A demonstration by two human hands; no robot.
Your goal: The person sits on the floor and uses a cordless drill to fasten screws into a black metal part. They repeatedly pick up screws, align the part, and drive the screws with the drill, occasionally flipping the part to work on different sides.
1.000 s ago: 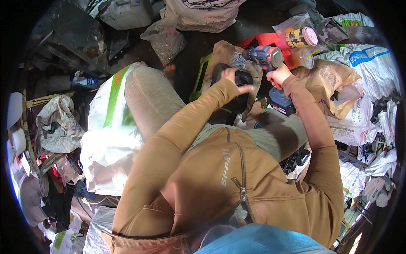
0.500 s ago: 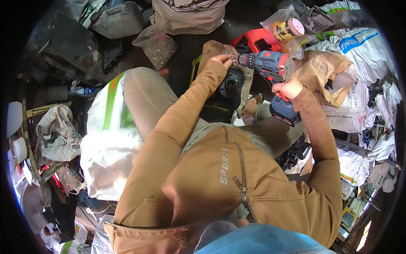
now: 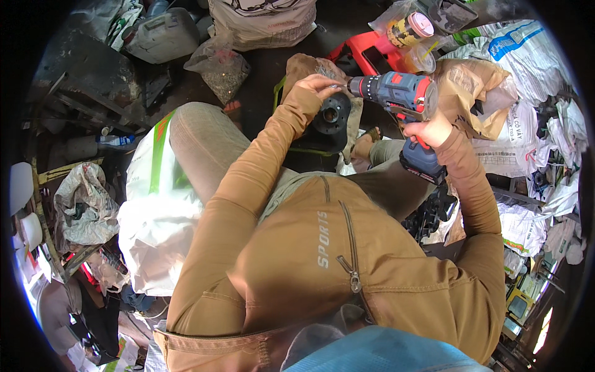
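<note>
My right hand [image 3: 430, 129] grips the handle of a blue-grey and red cordless drill [image 3: 400, 92], which lies level with its chuck toward the left. My left hand [image 3: 317, 85] is pinched just in front of the chuck, on something small that I cannot make out. Below those fingers sits a black part [image 3: 332, 116] with a round centre and several holes, between my knees. Brown cloth or sacking [image 3: 305, 65] lies behind it, over a stand with a yellow-green edge.
A red plastic stool [image 3: 365, 53] holds a patterned cup [image 3: 410, 30] and a clear plastic cup [image 3: 421, 59]. To the right are a brown paper bag [image 3: 474, 87] and white sacks [image 3: 527, 56]. A bag of small pieces [image 3: 222, 71] and a grey jerrycan [image 3: 162, 37] stand far left.
The view has shifted slightly. The left fingers have drawn a little away from the chuck tip, and the black part shows more from above. The right hand keeps its grip on the drill.
</note>
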